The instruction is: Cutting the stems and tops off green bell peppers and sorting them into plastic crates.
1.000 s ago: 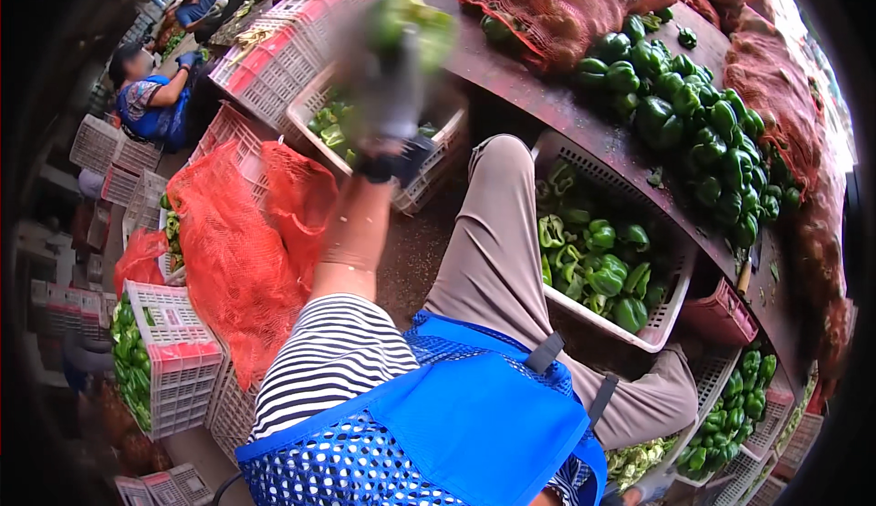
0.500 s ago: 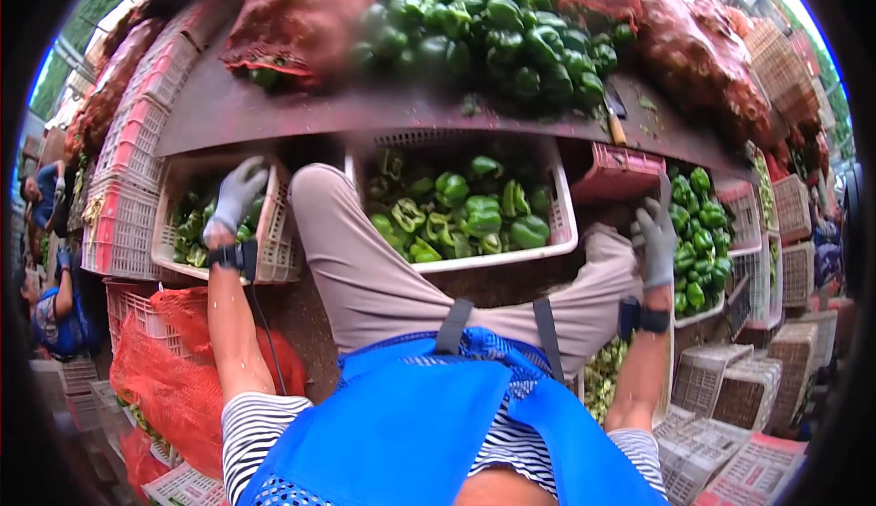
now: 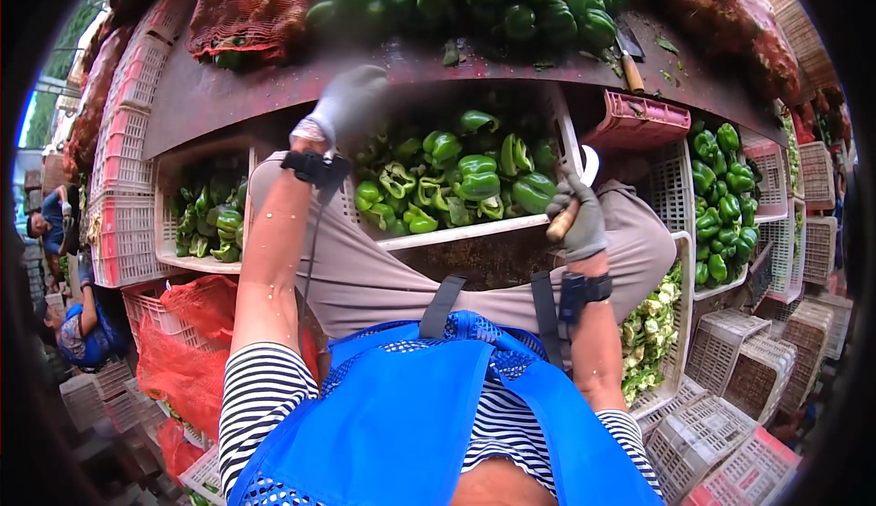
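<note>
My left hand (image 3: 349,103), in a grey glove, hangs over the near edge of the dark table and the back left of the middle crate. Motion smears its fingers. At the right rim of that crate, my gloved right hand (image 3: 584,223) is closed around a knife (image 3: 563,220) with a wooden handle. Its pale curved blade sticks up beyond the fingers. Between my knees, the white middle crate (image 3: 461,231) holds several green bell peppers (image 3: 477,177), some of them cut open. More whole bell peppers (image 3: 520,4) lie heaped on the table beyond my hands.
A second knife (image 3: 631,66) lies on the table (image 3: 246,95). Crates of peppers stand at left (image 3: 205,265) and right (image 3: 721,289). A crate of pale trimmings (image 3: 652,333) sits by my right thigh. Red mesh sacks (image 3: 246,4) line the table; another person (image 3: 87,328) works at far left.
My left hand has swung from above the left crate, rightward and up to the table's edge. My right hand has moved left to the middle crate's rim. The view has shifted too.
</note>
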`<state>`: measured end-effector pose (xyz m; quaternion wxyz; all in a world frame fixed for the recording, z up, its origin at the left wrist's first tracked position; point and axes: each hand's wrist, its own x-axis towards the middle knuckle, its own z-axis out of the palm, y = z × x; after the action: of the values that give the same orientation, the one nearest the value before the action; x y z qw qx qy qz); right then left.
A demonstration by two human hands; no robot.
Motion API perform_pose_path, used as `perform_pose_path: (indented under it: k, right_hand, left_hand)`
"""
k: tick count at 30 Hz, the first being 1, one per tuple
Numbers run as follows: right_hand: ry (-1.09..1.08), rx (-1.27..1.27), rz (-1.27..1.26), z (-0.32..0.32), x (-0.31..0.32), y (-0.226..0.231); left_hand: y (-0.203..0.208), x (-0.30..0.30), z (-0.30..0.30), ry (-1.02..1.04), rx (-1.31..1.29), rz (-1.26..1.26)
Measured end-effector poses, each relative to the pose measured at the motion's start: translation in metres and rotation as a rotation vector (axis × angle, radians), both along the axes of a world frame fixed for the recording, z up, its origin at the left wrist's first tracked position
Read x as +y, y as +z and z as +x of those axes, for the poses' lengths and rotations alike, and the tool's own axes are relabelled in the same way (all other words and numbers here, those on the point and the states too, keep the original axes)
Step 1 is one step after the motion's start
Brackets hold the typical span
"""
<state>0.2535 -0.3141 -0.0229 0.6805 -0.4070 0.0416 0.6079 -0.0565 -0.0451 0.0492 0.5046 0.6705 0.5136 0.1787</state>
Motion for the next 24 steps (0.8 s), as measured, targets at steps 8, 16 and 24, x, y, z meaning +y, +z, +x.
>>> perform_pose_path:
  k: [8, 16, 24]
  right_hand:
    - [0.009, -0.316, -0.078, -0.01, 0.002, 0.004]
    - [0.026, -0.503, -0.135, -0.017, 0.008, -0.005]
    - [-0.008, -0.452, -0.131, -0.014, 0.015, -0.007]
  left_hand:
    - [-0.054, -0.034, 0.061, -0.457, 0.427, 0.43]
    - [-0.118, -0.103, 0.12, -0.864, 0.629, 0.444]
    - [-0.183, -0.148, 0.158, -0.927, 0.217, 0.264]
